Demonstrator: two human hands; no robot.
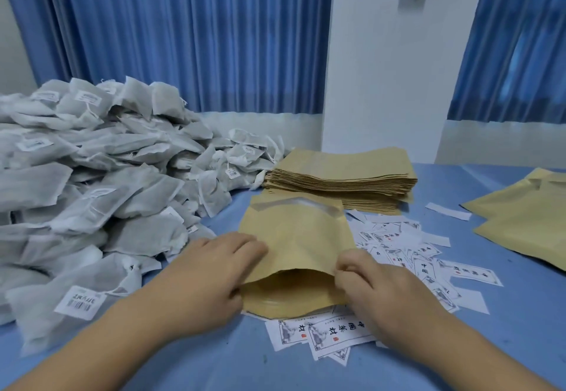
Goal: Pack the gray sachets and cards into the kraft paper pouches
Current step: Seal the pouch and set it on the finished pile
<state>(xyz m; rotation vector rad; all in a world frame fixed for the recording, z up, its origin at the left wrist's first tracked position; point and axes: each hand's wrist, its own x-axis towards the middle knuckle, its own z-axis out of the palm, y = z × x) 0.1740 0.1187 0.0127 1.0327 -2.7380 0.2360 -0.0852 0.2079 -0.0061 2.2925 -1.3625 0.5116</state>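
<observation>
Both hands work at one kraft paper pouch (300, 246), which lies flat on the blue table cover (505, 344) with its mouth gaping toward the person. Left hand (214, 271) is nearly flat, its fingers (245, 245) laid almost straight across the pouch's left edge and the thumb at the corner of the mouth; whether the thumb reaches inside cannot be told. Right hand (376, 286) is curled, its fingertips (349, 263) pinching the right edge of the upper lip.

Printed cards (333, 332) poke out from under the pouch's near edge, and more (428, 265) lie scattered to its right, too many and too overlapped to count.

One large heap of gray sachets (92, 191) with white labels fills the left side, from beside the left forearm back to the curtain; they cannot be counted either.

At the right edge lie two more kraft pouches (526, 216), overlapping.

Behind the open pouch sits one stack of flat pouches (343, 176), its left end touching the sachet heap.

Farthest back hang blue curtains (183, 38) on either side of a white pillar (382, 69).
</observation>
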